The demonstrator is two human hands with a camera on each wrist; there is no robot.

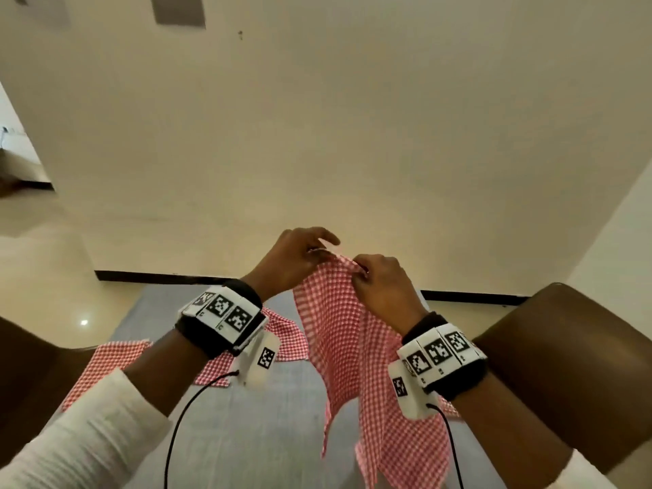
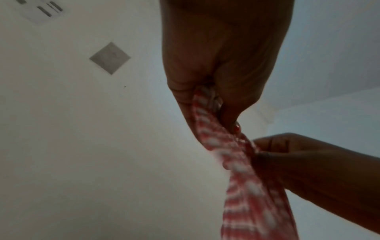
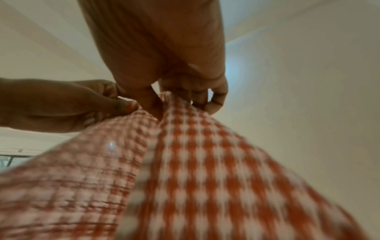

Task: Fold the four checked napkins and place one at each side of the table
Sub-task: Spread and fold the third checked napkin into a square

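Left hand and right hand pinch the raised napkin's top edge above the bench.

Head view looking down, both wrist views close, upward, sharing pinched napkin

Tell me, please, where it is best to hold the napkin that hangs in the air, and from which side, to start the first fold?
Probably by its two top corners, from above. The lifted napkin hangs bunched because the left hand and right hand pinch its top edge close together. Sliding the pinches apart along that edge to the corners should let it hang flat over the table.
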